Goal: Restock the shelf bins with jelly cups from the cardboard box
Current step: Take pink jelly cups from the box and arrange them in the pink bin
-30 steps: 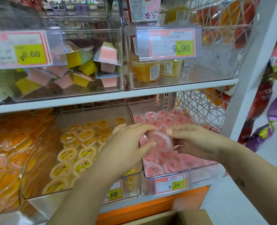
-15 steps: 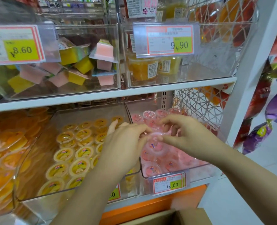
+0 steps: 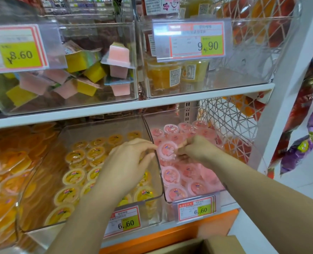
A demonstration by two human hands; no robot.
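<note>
Shop aisle, white shelving with clear bins. Nearest, at the bottom edge: cardboard box (image 3: 212,244), open, contents not visible. Above it the left forearm crosses the yellow bin (image 3: 89,129); pulling back low could knock its cups. Left hand (image 3: 126,165) and right hand (image 3: 197,151) meet over the pink bin (image 3: 163,118), each pinching one pink jelly cup (image 3: 167,150) by opposite rims. The left contact is blurred, probably thumb and forefinger. The cup is held above the cups lying in the bin, near the divider. A thin rim grip may slip, so the cup could land lid-down or in the wrong bin. Rear heap could slide if it lands hard.
</note>
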